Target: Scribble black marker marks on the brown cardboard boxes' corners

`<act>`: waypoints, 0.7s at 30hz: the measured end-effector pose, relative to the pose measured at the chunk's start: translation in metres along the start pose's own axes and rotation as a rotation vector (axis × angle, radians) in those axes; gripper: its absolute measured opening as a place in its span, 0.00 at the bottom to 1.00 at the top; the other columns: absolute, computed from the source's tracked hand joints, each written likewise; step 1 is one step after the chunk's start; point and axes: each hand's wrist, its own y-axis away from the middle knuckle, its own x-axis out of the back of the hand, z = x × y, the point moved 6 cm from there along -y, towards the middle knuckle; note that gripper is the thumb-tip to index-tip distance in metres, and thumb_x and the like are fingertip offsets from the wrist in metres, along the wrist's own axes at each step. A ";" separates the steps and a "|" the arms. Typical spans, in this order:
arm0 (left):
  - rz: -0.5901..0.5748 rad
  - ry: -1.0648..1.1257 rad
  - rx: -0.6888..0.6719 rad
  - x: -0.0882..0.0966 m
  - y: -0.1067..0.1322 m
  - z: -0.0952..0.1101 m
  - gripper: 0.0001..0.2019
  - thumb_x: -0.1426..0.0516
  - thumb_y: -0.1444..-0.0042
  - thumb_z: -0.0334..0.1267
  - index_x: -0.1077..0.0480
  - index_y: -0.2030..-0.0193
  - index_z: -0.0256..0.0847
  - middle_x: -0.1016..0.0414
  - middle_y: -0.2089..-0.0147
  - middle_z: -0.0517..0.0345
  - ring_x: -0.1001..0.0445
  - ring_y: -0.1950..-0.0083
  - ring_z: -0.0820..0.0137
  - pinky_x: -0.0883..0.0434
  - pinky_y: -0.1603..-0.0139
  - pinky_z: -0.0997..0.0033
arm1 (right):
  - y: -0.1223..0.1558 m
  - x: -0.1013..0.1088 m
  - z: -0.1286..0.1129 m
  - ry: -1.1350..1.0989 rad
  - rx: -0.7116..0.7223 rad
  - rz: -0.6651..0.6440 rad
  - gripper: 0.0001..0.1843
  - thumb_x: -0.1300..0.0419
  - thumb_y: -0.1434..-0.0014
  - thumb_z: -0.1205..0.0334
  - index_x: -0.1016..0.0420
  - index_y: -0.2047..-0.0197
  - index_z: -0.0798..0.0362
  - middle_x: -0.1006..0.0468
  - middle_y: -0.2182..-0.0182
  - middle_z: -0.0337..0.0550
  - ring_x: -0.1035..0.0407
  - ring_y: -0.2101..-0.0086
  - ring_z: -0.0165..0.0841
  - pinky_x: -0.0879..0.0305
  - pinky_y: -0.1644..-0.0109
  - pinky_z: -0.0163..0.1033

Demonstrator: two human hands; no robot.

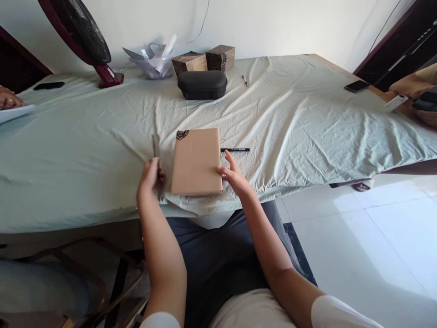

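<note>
A brown cardboard box (197, 161) lies flat on the cloth in front of me, with a dark scribbled pattern at its far left corner. My right hand (235, 177) rests at the box's right side, fingers apart, the thumb touching its edge. To the left of the box, and apart from it, my left hand (150, 175) is closed on a thin grey blade-like tool (154, 145) that points away from me. Motion blurs this tool, and my fingers hide much of its dark handle. A black pen (235, 149) lies just beyond my right fingertips.
Across the table (85, 136) stand a black case (202, 85), patterned boxes (220, 58), a clear basket (150, 64) with papers and a fan (111, 78). Another pen (245, 80) and phones (357, 86) lie farther off. Other people's hands (10, 99) show at both sides.
</note>
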 end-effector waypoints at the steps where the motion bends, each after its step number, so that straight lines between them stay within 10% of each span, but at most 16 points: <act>1: -0.004 0.104 0.016 0.003 0.005 0.002 0.24 0.50 0.44 0.66 0.39 0.58 0.46 0.32 0.67 0.54 0.26 0.65 0.60 0.23 0.62 0.55 | 0.000 0.000 0.001 0.000 0.004 -0.002 0.70 0.27 0.49 0.38 0.59 0.13 0.38 0.66 0.13 0.50 0.35 0.27 0.57 0.27 0.29 0.62; 13: 0.359 0.446 -0.146 0.085 0.072 0.058 0.37 0.30 0.68 0.59 0.40 0.54 0.49 0.43 0.65 0.66 0.43 0.69 0.75 0.38 0.67 0.71 | -0.003 0.007 0.013 0.042 0.250 -0.076 0.70 0.25 0.49 0.33 0.60 0.13 0.29 0.64 0.14 0.44 0.42 0.24 0.58 0.39 0.21 0.70; 21: 0.249 0.408 -0.186 0.077 0.101 0.088 0.32 0.27 0.60 0.54 0.39 0.56 0.47 0.38 0.65 0.67 0.39 0.69 0.75 0.36 0.66 0.69 | 0.026 -0.003 -0.018 0.280 0.597 -0.127 0.71 0.29 0.44 0.27 0.68 0.13 0.29 0.66 0.15 0.46 0.49 0.21 0.56 0.37 0.22 0.67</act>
